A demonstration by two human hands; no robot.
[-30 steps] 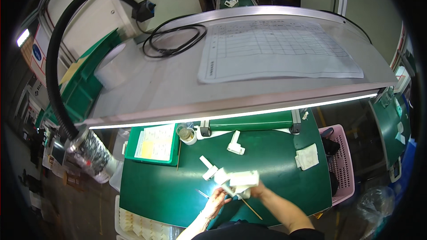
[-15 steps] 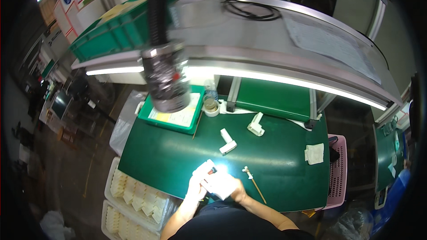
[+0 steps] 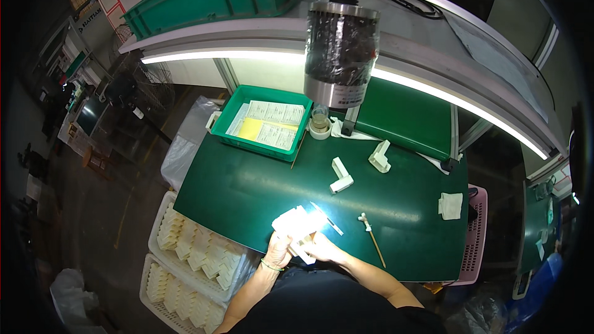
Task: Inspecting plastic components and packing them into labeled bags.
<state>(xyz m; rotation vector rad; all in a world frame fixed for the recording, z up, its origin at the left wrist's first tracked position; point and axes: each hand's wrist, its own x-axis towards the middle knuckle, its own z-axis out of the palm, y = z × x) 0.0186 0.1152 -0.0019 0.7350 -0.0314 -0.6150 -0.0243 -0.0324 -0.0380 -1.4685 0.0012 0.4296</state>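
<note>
In front of my body, both hands hold a white plastic part [image 3: 292, 222], bright with glare, so its outline is partly lost. My left hand [image 3: 278, 252] grips it from the left and below. My right hand [image 3: 324, 248] has its fingers closed at its lower right end. Just beyond the right hand a slender pen-like tool [image 3: 327, 219] lies on the green table [image 3: 247, 192]. Farther off rest two white L-shaped plastic parts, one nearer [image 3: 341, 176] and one farther right [image 3: 380, 157]. A brown stick with a white wrapped tip [image 3: 373, 241] lies to the right.
A green tray of papers [image 3: 247, 143] and a small jar [image 3: 320, 124] stand at the back. A folded white cloth [image 3: 451, 206] lies at right, beside a pink basket [image 3: 475, 235]. Crates of cream parts [image 3: 198, 247] sit lower left. A metal cylinder [image 3: 340, 55] hangs overhead.
The view has shifted, so the table sits differently. The white part has been turned in my hands and raised slightly. The slender tool now shows on the table beside them.
</note>
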